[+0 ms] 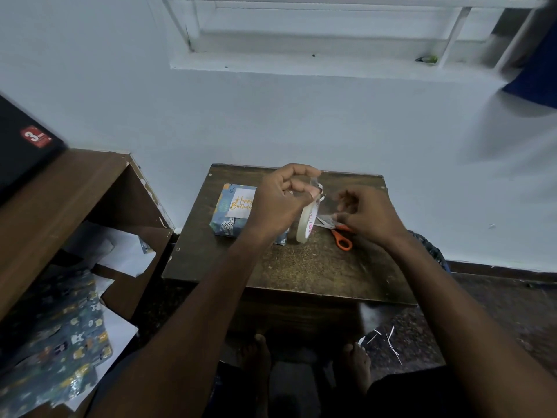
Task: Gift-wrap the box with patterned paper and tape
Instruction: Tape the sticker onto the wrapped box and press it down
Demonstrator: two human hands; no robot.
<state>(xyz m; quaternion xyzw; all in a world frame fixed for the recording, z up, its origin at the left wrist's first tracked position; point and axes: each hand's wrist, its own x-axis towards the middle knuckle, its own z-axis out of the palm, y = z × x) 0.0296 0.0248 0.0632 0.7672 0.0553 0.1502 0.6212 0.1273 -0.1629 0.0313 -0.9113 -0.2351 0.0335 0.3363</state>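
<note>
left hand (283, 197) pinches tape roll (306, 223), right hand (366, 215) pinches clear strip end; keep strip taut, untwisted, then cut with scissors (339, 232).

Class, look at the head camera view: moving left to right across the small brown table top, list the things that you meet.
Wrapped box → left hand holding the tape roll → tape roll → scissors, partly under the right hand, which pinches the pulled-out strip of tape.
</note>
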